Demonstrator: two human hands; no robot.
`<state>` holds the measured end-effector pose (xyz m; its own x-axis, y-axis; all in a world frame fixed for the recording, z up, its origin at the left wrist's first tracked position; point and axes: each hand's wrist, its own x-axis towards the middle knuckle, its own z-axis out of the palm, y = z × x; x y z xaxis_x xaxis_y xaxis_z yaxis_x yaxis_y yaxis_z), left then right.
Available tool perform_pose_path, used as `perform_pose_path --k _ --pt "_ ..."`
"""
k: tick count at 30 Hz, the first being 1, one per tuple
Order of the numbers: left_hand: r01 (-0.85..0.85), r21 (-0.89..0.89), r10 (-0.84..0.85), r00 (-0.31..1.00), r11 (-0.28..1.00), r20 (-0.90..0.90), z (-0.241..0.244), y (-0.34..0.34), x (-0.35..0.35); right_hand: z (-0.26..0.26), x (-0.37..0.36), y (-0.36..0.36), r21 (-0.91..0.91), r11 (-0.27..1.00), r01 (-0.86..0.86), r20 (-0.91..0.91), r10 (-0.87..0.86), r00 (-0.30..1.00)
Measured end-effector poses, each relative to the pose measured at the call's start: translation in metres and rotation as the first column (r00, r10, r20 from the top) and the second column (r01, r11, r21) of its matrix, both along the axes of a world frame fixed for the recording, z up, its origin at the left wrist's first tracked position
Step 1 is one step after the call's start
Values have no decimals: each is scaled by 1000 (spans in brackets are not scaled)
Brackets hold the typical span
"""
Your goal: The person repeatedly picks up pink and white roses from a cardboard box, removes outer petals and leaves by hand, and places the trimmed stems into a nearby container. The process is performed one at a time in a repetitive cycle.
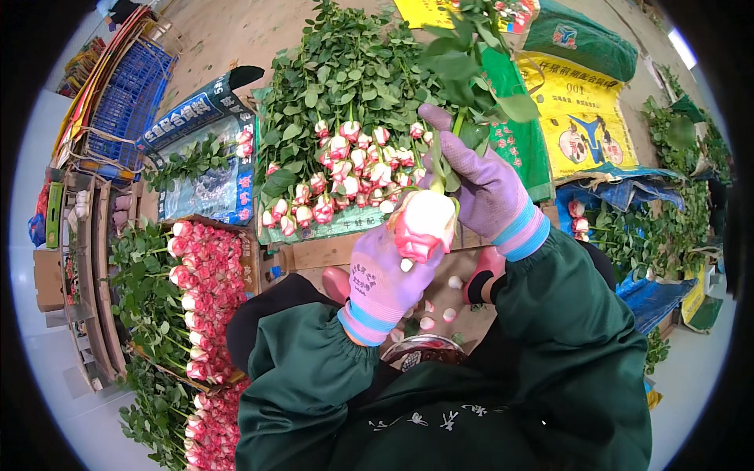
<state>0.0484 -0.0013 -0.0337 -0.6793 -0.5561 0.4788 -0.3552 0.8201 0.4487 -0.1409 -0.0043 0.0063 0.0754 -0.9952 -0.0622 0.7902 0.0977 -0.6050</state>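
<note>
Purple knit gloves with blue-striped cuffs cover both of my hands. My right hand (480, 182) is closed around the leafy stem of a single pink-and-white rose (425, 226), just behind its bloom. The bloom faces me, and its stem and leaves run away towards the top. My left hand (386, 282) is at the near left side of this bloom; its fingers are hidden behind the petals, so their grip does not show. Beyond my hands, a pile of cut roses (353, 165) lies on a green woven sack (347, 226), blooms towards me.
Stacked bundles of roses (212, 294) stand at my left. A blue plastic crate (121, 112) is farther back. Yellow printed sacks (580, 112) and more roses (577, 218) are at right. Fallen petals (427, 322) lie between my feet, by a round metallic-rimmed object (421, 344).
</note>
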Motion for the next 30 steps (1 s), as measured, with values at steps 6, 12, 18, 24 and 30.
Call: perform_pose_path --k 6,12,18,24,30 --pt "-166 194 209 952 967 -225 10 -1 -14 -11 -7 -7 -26 990 -142 111 144 983" --pt "-156 284 234 934 946 -268 29 4 -15 -6 -1 -1 71 971 -230 105 222 969" --pt "94 -19 -94 996 995 11 11 0 -5 -52 -36 -7 95 988 -121 -694 153 704" --pt "214 345 -397 654 914 644 -2 34 -14 -119 -48 18 381 924 43 -924 378 58" --pt "276 249 -372 701 928 608 -15 40 2 -131 -45 38 243 950 -197 -806 85 -586"
